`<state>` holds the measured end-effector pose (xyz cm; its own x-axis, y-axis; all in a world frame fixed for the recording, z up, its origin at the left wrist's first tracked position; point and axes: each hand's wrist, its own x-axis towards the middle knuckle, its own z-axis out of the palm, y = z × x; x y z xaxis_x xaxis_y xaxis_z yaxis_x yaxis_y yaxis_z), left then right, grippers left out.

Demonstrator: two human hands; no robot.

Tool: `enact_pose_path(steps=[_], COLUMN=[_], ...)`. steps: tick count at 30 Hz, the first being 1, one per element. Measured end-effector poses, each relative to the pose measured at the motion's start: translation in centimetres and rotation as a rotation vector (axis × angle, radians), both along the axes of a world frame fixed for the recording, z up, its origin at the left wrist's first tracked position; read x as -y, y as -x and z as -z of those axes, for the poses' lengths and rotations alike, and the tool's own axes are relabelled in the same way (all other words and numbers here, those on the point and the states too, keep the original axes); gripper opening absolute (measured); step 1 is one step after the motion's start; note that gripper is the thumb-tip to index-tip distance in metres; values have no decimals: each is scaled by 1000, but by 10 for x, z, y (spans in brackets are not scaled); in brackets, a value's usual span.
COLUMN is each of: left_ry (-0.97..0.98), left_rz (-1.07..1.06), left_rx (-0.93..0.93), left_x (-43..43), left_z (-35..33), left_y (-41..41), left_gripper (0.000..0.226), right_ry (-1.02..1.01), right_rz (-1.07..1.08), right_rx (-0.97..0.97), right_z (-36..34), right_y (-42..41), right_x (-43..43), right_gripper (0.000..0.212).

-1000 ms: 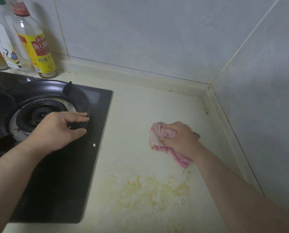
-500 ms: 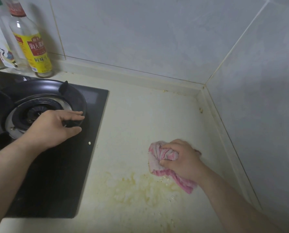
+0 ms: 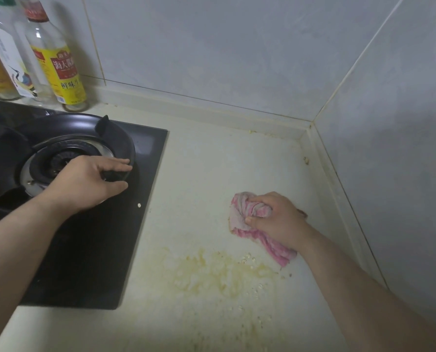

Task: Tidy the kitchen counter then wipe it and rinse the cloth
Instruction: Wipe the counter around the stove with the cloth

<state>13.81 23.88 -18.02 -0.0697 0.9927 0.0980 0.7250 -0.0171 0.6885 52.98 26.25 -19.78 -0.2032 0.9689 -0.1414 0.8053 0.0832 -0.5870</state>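
Right hand (image 3: 280, 219) is bunched around a pink-and-white cloth (image 3: 239, 214), fingers curled into the fabric and thumb tucked on the near side, pressing it flat onto the cream counter (image 3: 212, 168). That cloth sits toward the right side of the counter, near the corner where the 2 grey tiled walls (image 3: 224, 47) meet, and a strip of it trails out under the wrist. Just below it there's a big yellowish greasy smear (image 3: 212, 273) with crumbs scattered through it, touching or nearly touching the cloth's lower edge, honestly can't tell which.

Left hand (image 3: 85, 184) is over on the black glass stove (image 3: 90, 250), fingers on top and thumb underneath, pinching the right edge of the black pan support (image 3: 115, 138) around the burner (image 3: 64, 158). 1 little white crumb (image 3: 139, 205) sits on the glass just right of that hand.

Back left, against the wall, stand a yellow-label bottle (image 3: 62, 69) and a white-label bottle (image 3: 8, 59), side by side behind the stove.
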Motion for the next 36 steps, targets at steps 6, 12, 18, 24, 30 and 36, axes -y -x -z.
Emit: enact_pose_path(steps=[6, 12, 18, 24, 30, 36], left_ry=[1, -82, 55, 220, 258, 264], left_rz=[12, 104, 26, 2, 32, 12], left_rx=[-192, -211, -131, -308, -402, -422], left_x=[10, 67, 127, 125, 114, 111], left_z=[-17, -42, -21, -1, 1, -2], left_y=[-12, -49, -61, -31, -25, -25], left_gripper=[33, 48, 32, 46, 45, 43], right_ry=[8, 22, -27, -53, -20, -19], right_rz=[-19, -22, -20, 14, 42, 47], right_rx=[0, -4, 5, 9, -34, -30], right_z=[-2, -4, -1, 0, 3, 6], right_y=[1, -4, -1, 7, 15, 13], right_x=[31, 60, 69, 57, 44, 56], right_gripper=[46, 48, 46, 44, 46, 44])
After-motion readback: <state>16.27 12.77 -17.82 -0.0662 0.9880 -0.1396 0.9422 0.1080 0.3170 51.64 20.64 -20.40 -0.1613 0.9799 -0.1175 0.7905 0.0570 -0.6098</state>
